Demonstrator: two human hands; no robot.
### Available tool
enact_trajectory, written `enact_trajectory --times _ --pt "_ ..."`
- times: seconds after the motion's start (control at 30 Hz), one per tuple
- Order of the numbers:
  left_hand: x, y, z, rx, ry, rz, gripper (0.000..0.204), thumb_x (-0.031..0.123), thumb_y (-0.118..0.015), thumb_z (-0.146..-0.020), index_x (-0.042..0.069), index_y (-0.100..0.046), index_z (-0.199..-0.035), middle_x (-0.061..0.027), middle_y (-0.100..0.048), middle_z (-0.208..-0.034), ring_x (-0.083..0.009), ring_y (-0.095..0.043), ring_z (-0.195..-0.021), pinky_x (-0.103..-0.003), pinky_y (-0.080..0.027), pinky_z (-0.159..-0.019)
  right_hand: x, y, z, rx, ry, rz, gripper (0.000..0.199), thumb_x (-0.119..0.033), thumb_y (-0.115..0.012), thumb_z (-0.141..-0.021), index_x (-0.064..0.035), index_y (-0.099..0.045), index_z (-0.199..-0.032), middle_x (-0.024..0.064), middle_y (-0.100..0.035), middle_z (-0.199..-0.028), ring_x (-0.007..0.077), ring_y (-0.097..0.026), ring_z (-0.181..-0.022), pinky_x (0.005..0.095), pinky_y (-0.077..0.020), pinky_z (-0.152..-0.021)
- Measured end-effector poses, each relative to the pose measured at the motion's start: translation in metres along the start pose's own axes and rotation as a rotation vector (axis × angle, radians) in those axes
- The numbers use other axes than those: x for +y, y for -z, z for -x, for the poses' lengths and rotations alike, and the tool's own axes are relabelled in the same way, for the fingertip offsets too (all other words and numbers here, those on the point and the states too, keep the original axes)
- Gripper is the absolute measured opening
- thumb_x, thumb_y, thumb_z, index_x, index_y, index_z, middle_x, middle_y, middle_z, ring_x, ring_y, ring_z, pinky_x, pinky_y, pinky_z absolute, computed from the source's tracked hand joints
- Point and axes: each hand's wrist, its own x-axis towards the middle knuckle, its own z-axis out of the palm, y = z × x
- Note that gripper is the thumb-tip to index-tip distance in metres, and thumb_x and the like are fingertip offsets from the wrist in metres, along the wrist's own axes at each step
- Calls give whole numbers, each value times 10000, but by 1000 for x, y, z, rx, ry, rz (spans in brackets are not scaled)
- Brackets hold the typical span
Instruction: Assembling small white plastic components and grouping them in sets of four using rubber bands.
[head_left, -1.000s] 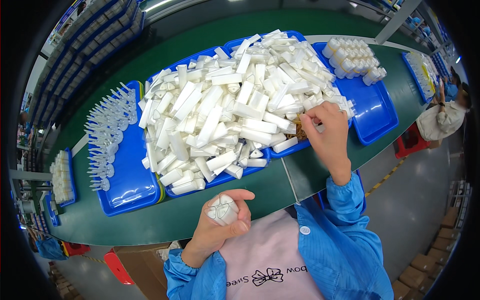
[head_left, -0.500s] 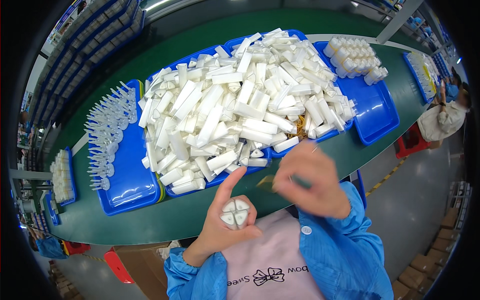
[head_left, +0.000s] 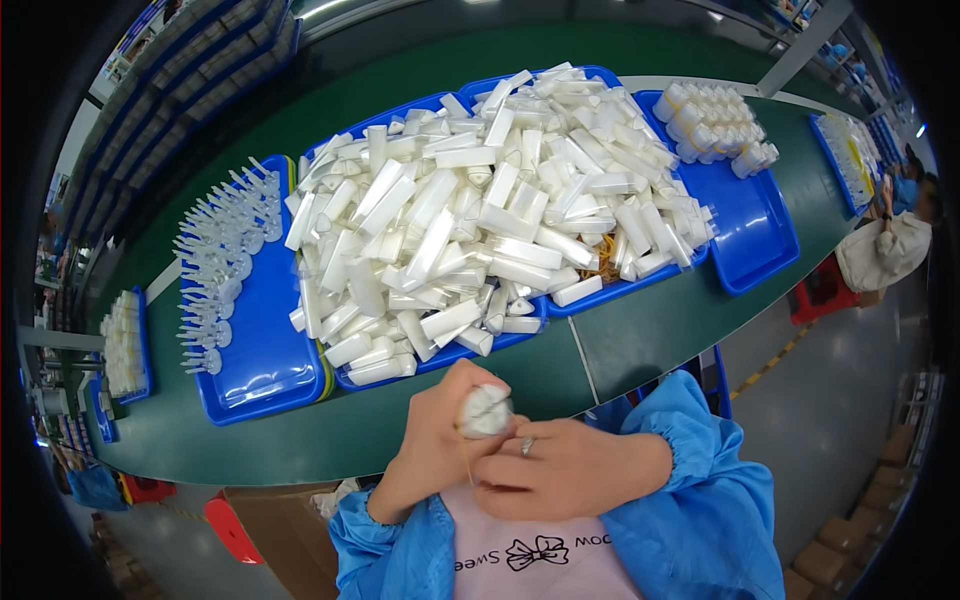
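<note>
At 6 o'clock in the view, the left hand [head_left: 428,437] curls around a bundle of white tubes [head_left: 486,410]; the right hand [head_left: 565,468], fingers bunched just beside it, seems to pinch a thin rubber band [head_left: 468,462]. Banding looks like the step in hand; the next move calls for a steady left grip while stretching the band round. Heaped tubes [head_left: 470,215] lie at 12 o'clock.

white bundle [head_left: 487,412], white heaped pieces [head_left: 430,245], tan-yellow rubber bands [head_left: 603,264], blue trays [head_left: 260,345], green worktop [head_left: 250,445], sky-blue jacket [head_left: 700,500], pale pink shirt [head_left: 575,582] with black bow print [head_left: 538,552], yellow-and-black striped floor tape [head_left: 768,363], red stool [head_left: 824,288]
</note>
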Motion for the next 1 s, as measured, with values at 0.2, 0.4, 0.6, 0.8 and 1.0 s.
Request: enact_trajectory --times 0.2,0.4,0.6,0.8,1.0 --pt "-4 16 12 66 -32 1133 439 -37 -747 -664 75 -474 -989 -29 -489 -765 -122 -491 -624 -251 -416 -557 28 17 11 38 -400 -62 240 -154 -702 -698 -99 -579 -896 43 -482 -785 196 -521 -657 318 -434 -607" --pt "-17 14 10 30 39 1356 442 284 -787 -749 116 -443 -970 6 -449 -755 -131 -469 -653 -278 -401 -592 30 28 18 108 -148 -1033 174 -179 -656 -827 -8 -669 -799 90 -617 -753 262 -619 -839 527 -387 -985" --pt "-19 4 17 42 -292 903 575 296 -873 -639 53 -491 -994 -44 -551 -792 -161 -535 -716 -278 -440 -631 30 4 35 453 -407 -2218 380 -66 -473 -911 71 -479 -1266 247 -534 -1235 287 -647 -776 460 -533 -788" --pt "-10 0 13 106 -374 655 813 537 -725 -745 -49 -460 -1242 -99 -605 -829 -167 -569 -676 -255 -439 -597 37 11 12 112 -727 -1838 588 44 -558 -844 -10 -357 -1393 164 -370 -1419 186 -601 -834 266 -566 -604" --pt "-18 -3 8 314 -397 -124 914 695 -411 -849 -70 -392 -1348 -71 -637 -705 -195 -628 -576 -314 -480 -513 27 4 0 53 -577 -1083 600 61 -646 -752 -106 -509 -1312 112 -466 -1305 140 -591 -846 249 -556 -619"
